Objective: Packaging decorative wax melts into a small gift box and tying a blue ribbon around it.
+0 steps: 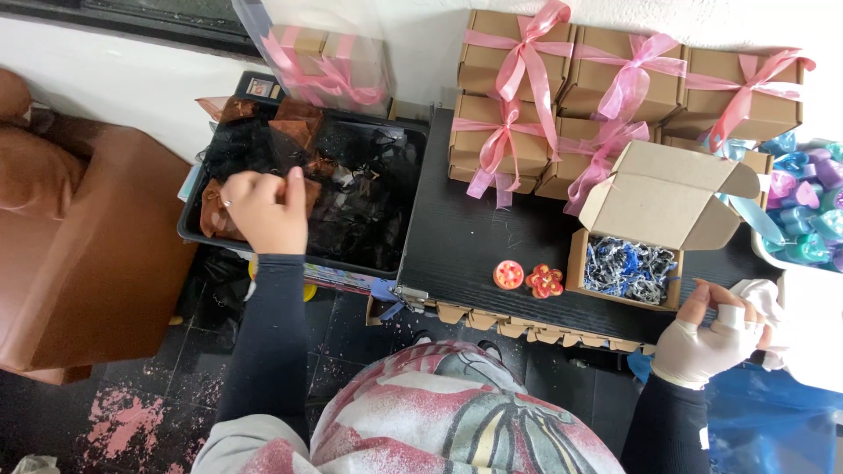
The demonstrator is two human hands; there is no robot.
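The left hand pinches a black mesh pouch in the dark tray off the black table's left edge. An open cardboard box of blue shred stands near the front edge. The right hand is closed on a small white bottle; picking a pouch seems under way, which calls for lifting one clear.

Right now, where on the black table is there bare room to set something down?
The black table is bare between the ribboned boxes and the two small flower pieces, left of the open box. The back and right are crowded with boxes and a heap of coloured pieces. The tray is full.
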